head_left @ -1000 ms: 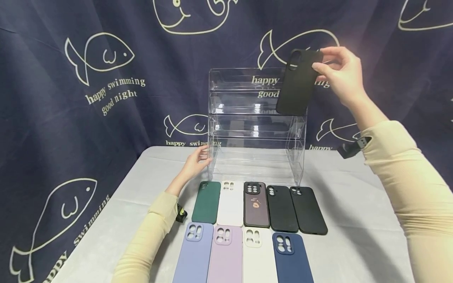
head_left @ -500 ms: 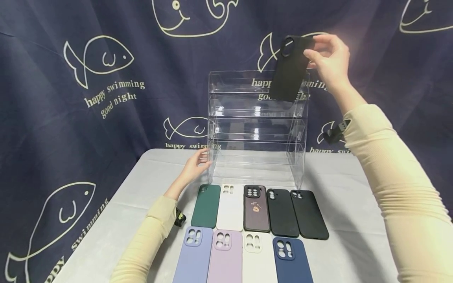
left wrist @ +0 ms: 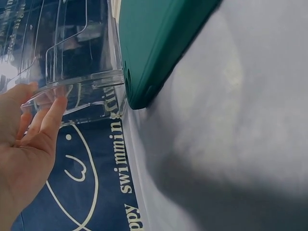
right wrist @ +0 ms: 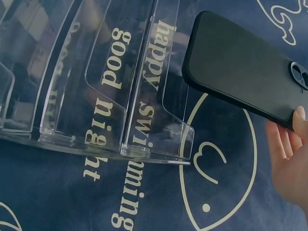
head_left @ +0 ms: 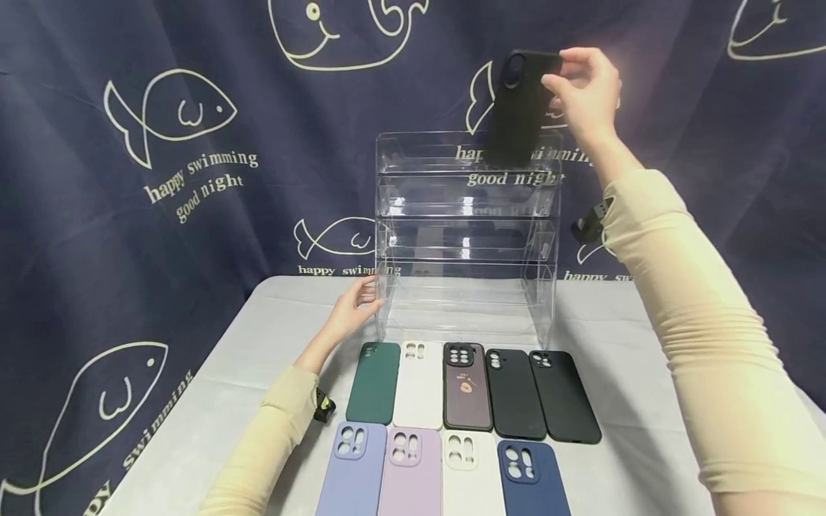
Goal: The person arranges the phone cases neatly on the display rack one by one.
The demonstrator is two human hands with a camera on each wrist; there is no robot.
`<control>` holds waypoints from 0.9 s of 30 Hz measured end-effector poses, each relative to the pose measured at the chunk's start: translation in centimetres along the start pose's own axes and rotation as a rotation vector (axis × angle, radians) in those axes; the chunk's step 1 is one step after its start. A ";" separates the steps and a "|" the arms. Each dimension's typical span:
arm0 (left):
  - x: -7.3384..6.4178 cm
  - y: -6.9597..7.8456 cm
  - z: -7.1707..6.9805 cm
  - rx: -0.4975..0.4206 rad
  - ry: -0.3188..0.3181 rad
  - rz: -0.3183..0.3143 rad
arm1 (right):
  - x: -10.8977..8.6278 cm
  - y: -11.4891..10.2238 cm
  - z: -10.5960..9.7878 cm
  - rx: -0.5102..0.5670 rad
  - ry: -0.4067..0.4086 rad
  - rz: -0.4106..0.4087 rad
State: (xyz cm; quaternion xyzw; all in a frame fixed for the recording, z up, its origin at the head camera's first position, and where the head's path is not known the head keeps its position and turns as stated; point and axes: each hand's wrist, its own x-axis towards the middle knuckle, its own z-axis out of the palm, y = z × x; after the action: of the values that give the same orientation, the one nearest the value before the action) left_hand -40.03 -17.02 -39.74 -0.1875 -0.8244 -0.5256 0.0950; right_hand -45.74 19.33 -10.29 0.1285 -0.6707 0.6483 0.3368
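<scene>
My right hand [head_left: 589, 97] pinches a black phone case [head_left: 521, 111] by its upper side edge, thumb on the near face. The case hangs tilted in front of the top of a clear tiered display rack [head_left: 466, 312] and overlaps its upper edge. In the right wrist view its camera cut-out faces the hand [right wrist: 291, 166], with the rack's top tiers [right wrist: 108, 96] beside it. My left hand [head_left: 351, 312] holds the rack's left side near the table. The left wrist view shows its thumb and fingers [left wrist: 54, 115] at the transparent panel's edge.
Several phone cases lie in two rows before the rack, among them a green case [head_left: 374, 383], a purple case [head_left: 413, 476] and a dark blue case [head_left: 535, 491]. They rest on a pale-covered table [head_left: 226, 401]. A navy curtain [head_left: 193, 287] hangs behind.
My right hand has carried the black phone case up and to the left, over the rack's top. The left hand stays at the rack's side, and the head view has shifted slightly.
</scene>
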 end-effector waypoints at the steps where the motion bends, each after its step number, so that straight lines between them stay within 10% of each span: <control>1: -0.2 0.5 -0.1 0.001 -0.003 -0.006 | 0.1 0.0 0.2 -0.006 0.001 -0.001; 27: 0.1 -0.6 0.3 0.002 0.007 0.002 | 3.4 4.1 2.1 -0.065 0.037 0.023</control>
State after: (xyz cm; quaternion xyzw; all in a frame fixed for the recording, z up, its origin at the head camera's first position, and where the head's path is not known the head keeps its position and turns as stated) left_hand -40.35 -16.97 -40.38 -0.1864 -0.8244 -0.5253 0.0985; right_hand -51.35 18.76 -11.27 0.0979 -0.6865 0.6323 0.3454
